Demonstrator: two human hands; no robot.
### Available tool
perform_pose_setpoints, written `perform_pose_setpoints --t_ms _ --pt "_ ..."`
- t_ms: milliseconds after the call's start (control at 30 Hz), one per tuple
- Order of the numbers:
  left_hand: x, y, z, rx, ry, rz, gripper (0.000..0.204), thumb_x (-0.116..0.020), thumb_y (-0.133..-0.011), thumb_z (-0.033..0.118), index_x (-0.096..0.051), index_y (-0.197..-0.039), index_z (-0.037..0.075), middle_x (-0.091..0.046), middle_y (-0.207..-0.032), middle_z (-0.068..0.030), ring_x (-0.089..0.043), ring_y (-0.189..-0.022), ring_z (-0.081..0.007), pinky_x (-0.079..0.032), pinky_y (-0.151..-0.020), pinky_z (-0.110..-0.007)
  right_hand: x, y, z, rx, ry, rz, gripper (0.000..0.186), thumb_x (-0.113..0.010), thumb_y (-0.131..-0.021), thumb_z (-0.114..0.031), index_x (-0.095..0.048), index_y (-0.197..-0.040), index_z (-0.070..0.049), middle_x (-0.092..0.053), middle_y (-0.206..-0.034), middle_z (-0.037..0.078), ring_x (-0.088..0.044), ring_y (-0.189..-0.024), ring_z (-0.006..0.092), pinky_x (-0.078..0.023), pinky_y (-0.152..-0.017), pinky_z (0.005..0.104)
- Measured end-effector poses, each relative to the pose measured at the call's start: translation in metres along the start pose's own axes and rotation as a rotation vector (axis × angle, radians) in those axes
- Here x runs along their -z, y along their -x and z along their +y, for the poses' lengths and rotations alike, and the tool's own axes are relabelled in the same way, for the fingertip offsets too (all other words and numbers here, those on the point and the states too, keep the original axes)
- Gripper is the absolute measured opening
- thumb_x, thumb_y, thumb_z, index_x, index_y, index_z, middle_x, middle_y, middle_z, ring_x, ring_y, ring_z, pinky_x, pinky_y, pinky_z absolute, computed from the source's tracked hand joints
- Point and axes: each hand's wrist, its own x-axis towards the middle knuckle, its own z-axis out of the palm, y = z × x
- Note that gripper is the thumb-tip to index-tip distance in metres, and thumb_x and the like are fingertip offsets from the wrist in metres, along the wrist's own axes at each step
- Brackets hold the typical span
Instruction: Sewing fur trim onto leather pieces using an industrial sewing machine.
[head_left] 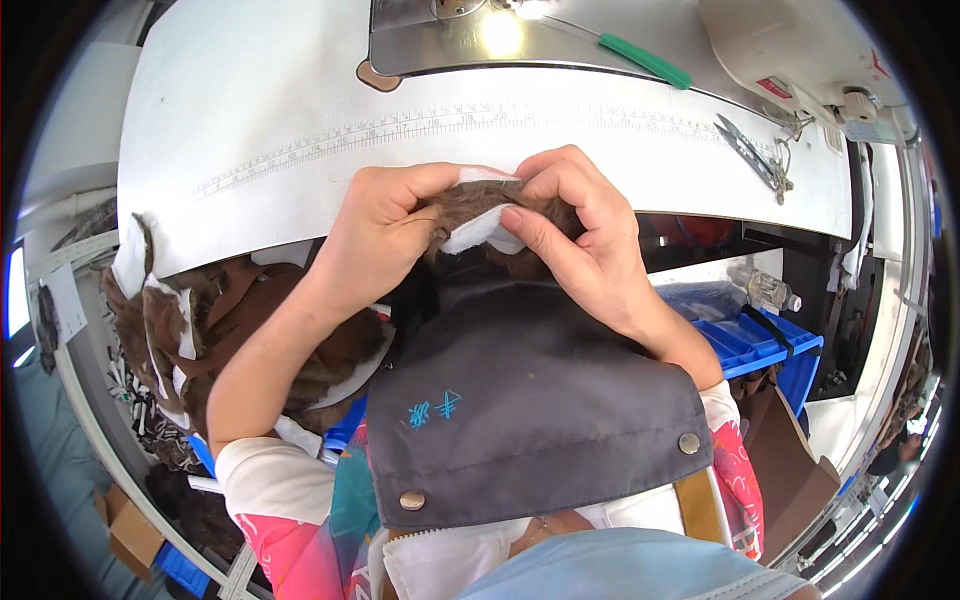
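Just in front of the table's edge, my left hand (385,225) and my right hand (585,235) pinch a piece of brown fur fabric (465,208) with white backing between them. My right thumb presses on a folded white edge (478,230), and my left fingers grip the other end. Beneath both hands is a dark grey apron (530,380) with two metal snaps, covering my front.
A white table (250,90) with printed ruler markings carries a sewing machine (770,35), green-handled screwdriver (645,60) and metal scissors (750,155). Brown fur pieces (230,340) lie heaped at left. At right are a blue crate (760,345), clear bottle (770,290) and cardboard (790,460).
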Motion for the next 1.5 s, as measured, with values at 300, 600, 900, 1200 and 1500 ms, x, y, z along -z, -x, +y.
perform_pose_setpoints --t_ms 300,600,900,1200,1500 --pt "-0.013 0.005 -0.031 -0.254 0.23 0.201 0.031 -0.048 -0.086 -0.013 -0.064 -0.109 0.0 -0.065 -0.099 -0.0051 -0.057 -0.077 -0.0063 -0.044 -0.065 -0.017 -0.007 0.003 0.007 0.028 0.013 0.026 0.013 -0.067 -0.078 0.001 -0.054 -0.08 0.0 -0.055 -0.086 0.01 -0.054 -0.068 0.0192 -0.043 -0.059 0.029" --pt "-0.028 0.02 -0.029 -0.232 0.154 0.382 0.022 -0.066 -0.082 -0.003 -0.064 -0.104 -0.004 -0.067 -0.1 -0.0076 -0.056 -0.081 -0.0069 -0.044 -0.069 -0.019 -0.011 0.005 0.011 0.024 -0.02 0.017 0.013 -0.066 -0.078 0.002 -0.053 -0.08 0.0 -0.056 -0.087 0.011 -0.055 -0.065 0.018 -0.043 -0.057 0.0278" --pt "-0.033 0.014 -0.045 -0.261 0.553 0.389 0.018 -0.065 -0.081 -0.006 -0.063 -0.099 -0.003 -0.065 -0.099 -0.0098 -0.057 -0.086 -0.01 -0.045 -0.075 -0.021 -0.012 0.01 0.013 0.061 0.007 0.036 0.015 -0.068 -0.076 0.003 -0.054 -0.078 0.0 -0.058 -0.088 0.011 -0.056 -0.067 0.0167 -0.044 -0.057 0.0259" --pt "-0.033 0.021 -0.041 -0.213 0.311 0.46 0.014 -0.068 -0.08 -0.004 -0.063 -0.093 0.001 -0.062 -0.096 -0.0044 -0.058 -0.084 -0.0085 -0.049 -0.07 -0.022 -0.012 0.012 0.017 0.073 0.005 0.011 0.015 -0.068 -0.076 0.004 -0.054 -0.078 0.0 -0.058 -0.089 0.011 -0.056 -0.064 0.015 -0.044 -0.055 0.0251" --pt "-0.026 0.022 -0.042 -0.227 0.277 0.34 0.017 -0.069 -0.077 -0.008 -0.061 -0.092 -0.002 -0.058 -0.1 -0.0105 -0.056 -0.086 -0.0118 -0.047 -0.074 -0.022 -0.014 0.014 0.018 0.074 0.0 0.007 0.014 -0.067 -0.076 0.004 -0.054 -0.079 0.001 -0.058 -0.089 0.011 -0.056 -0.065 0.0146 -0.044 -0.055 0.0246"
